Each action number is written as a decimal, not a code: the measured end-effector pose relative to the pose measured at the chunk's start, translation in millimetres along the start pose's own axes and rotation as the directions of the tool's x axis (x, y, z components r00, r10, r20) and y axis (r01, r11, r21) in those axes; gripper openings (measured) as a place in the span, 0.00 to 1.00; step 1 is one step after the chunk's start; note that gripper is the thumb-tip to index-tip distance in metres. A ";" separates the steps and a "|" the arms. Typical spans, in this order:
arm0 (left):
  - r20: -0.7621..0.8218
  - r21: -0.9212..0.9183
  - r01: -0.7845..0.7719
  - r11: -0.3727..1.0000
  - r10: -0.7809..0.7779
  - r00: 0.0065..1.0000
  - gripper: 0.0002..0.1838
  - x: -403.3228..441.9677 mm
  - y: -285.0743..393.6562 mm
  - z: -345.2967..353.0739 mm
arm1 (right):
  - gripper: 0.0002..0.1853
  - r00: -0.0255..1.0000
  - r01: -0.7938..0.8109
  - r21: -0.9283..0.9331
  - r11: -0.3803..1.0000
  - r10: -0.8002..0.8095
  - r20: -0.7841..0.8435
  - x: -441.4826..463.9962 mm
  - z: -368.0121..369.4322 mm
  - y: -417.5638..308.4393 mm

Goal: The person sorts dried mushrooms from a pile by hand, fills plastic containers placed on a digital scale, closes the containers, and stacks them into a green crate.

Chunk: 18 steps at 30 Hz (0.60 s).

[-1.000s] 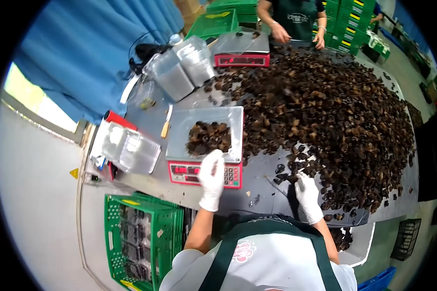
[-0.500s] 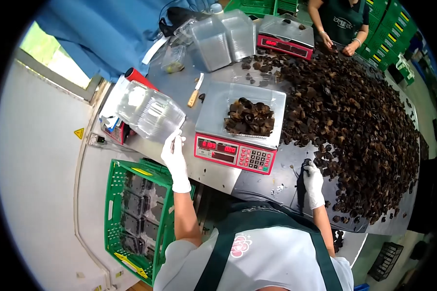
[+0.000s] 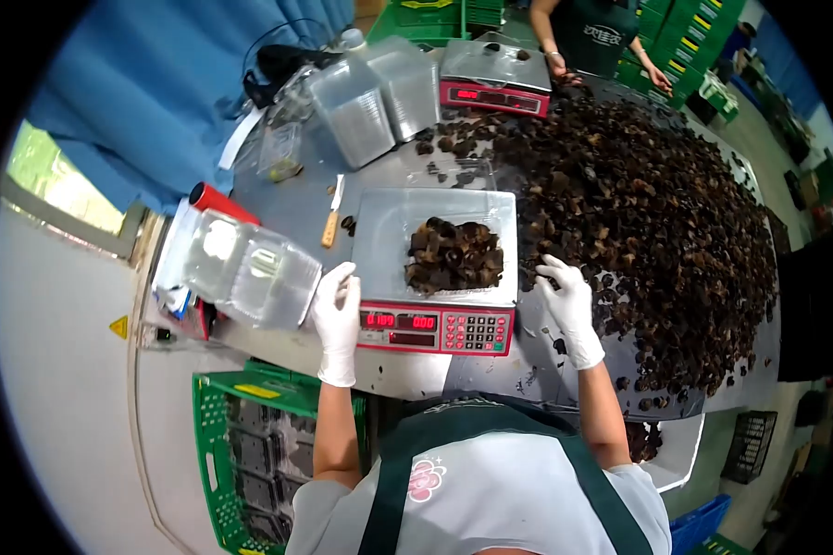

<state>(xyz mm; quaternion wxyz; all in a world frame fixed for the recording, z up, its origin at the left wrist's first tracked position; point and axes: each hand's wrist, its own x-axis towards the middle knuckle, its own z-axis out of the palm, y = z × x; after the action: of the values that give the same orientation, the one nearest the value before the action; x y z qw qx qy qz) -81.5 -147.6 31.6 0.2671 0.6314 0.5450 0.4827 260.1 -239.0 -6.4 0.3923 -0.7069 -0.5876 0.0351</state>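
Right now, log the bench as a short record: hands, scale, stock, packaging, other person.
left hand: gloved, fingers apart, at near scale's left side; contact unclear
right hand: gloved, fingers spread, between near scale and pile; nothing visibly held
near scale: display lit, dark pieces heaped on it
pile: loose dark pieces, right of near scale
clear containers: left of left hand
other person: beyond pile

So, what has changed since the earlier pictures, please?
The left hand moved left from the dark pieces on the near scale to beside the clear containers; the right hand moved forward and closer to that scale. The co-worker's hands are wider apart. The dark pieces and knife stayed in place.
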 end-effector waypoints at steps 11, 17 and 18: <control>0.608 0.317 -0.576 0.754 0.304 0.733 0.39 26.5 25.7 105.3 | 0.14 0.923 0.057 -0.327 0.943 0.075 0.378 72.5 27.9 -56.9; 0.558 0.324 -0.520 0.791 0.284 0.780 0.35 23.3 21.0 109.5 | 0.20 0.898 0.034 -0.341 0.939 0.121 0.424 63.1 30.3 -64.1; 0.558 0.298 -0.518 0.802 0.294 0.776 0.35 23.5 19.5 109.1 | 0.19 0.899 0.026 -0.347 0.937 0.130 0.419 62.7 30.7 -64.3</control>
<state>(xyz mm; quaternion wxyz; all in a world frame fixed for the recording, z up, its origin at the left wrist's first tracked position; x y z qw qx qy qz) 23.7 -109.9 13.2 0.1330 0.8794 0.4002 0.2211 211.9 -169.3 36.5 0.1201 -0.7542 -0.6378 0.0995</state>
